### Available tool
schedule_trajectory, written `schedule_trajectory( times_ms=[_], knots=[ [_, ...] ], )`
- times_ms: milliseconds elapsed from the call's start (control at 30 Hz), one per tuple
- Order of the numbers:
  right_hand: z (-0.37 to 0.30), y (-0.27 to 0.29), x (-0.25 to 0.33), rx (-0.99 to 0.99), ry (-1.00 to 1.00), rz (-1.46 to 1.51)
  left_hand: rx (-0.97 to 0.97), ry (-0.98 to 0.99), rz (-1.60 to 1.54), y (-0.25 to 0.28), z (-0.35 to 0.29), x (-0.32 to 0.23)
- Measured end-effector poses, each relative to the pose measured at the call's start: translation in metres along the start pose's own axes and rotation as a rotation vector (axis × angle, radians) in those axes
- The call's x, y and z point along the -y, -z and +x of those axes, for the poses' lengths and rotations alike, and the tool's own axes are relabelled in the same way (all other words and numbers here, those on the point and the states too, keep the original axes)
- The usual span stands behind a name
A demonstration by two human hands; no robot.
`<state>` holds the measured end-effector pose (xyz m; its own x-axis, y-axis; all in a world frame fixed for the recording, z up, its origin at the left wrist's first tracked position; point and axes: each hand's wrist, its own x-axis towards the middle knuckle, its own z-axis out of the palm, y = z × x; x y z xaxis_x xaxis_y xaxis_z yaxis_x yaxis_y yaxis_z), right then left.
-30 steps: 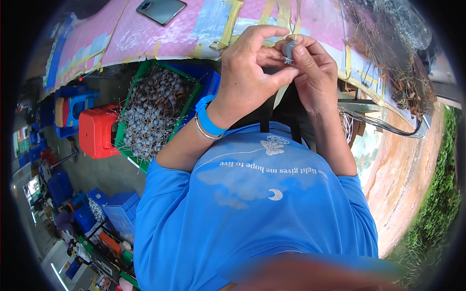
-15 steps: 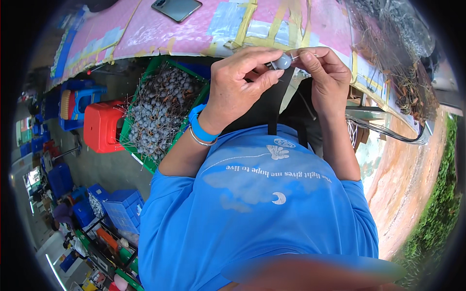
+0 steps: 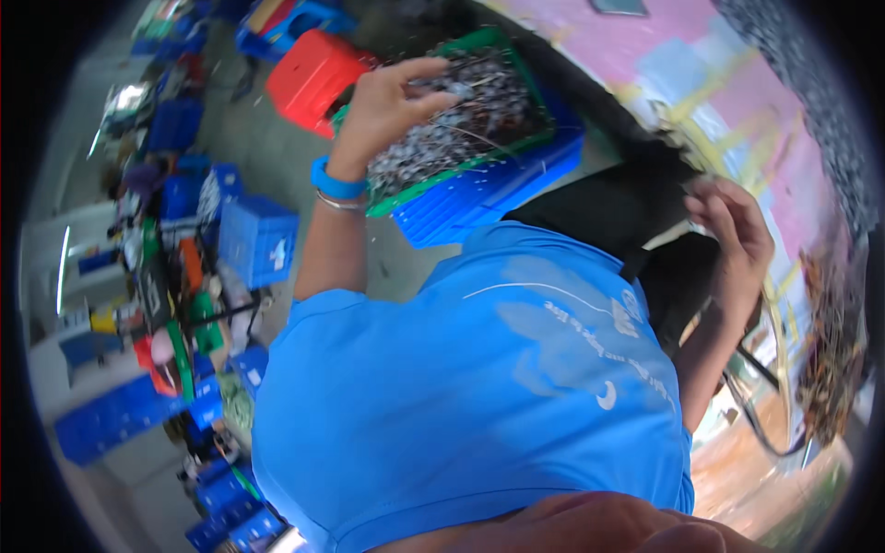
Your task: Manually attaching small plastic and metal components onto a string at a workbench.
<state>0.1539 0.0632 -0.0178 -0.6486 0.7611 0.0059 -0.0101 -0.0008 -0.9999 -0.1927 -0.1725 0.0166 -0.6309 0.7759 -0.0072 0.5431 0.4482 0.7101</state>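
1. Since 1 second ago, the hands have parted from working together on 1 small grey piece.
2. The left hand [image 3: 392, 101], fingers loosely spread, now reaches over the green crate [image 3: 516, 55] of small grey parts [image 3: 489, 101], upper centre.
3. The right hand [image 3: 733, 230], open and holding nothing visible, hangs at right, well apart from the crate.

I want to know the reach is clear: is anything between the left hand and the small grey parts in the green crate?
Nothing visible. The left hand is directly over the green crate, its fingers at the heap of small grey parts, with no object between.
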Motion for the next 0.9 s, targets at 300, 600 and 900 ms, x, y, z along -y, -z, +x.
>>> schedule_trajectory(
  times_ms=[300,600,900],
  knots=[
    [-0.010,0.035,-0.002,-0.011,-0.023,-0.031,-0.143,-0.124,0.064,0.009,0.032,0.006],
    [-0.048,0.084,0.021,-0.564,0.004,-0.345,0.007,-0.965,-0.100,-0.192,0.170,-0.181],
    [-0.014,0.097,0.024,-0.772,-0.077,-1.060,0.009,-1.010,0.318,-0.297,0.281,-0.268]
  ],
)
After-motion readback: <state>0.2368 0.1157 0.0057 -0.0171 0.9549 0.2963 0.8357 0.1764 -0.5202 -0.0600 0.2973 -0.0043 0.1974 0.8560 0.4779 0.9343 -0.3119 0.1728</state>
